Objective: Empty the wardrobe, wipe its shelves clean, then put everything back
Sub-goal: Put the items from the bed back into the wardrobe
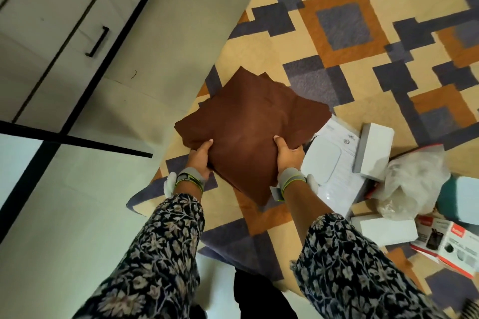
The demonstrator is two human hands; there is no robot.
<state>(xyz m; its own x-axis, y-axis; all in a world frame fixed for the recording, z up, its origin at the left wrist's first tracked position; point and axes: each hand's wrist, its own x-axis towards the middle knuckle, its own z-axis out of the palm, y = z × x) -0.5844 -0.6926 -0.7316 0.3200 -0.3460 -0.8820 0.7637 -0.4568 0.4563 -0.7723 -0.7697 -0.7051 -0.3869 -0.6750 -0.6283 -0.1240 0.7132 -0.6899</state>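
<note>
A folded brown cloth (248,122) is held flat over the patterned carpet (337,33). My left hand (201,160) grips its near left edge, thumb on top. My right hand (287,155) grips the near right edge, thumb on top as well. Both wrists wear grey bands. The wardrobe (51,21), white with black trim and a black handle (98,41), fills the upper left; its doors look closed there.
On the carpet at the right lie a white flat box (334,176), a grey-sided white box (373,150), a crumpled clear plastic bag (412,184), another white box (386,230) and a red-and-white printed box (451,246). Pale floor (64,215) lies at the left.
</note>
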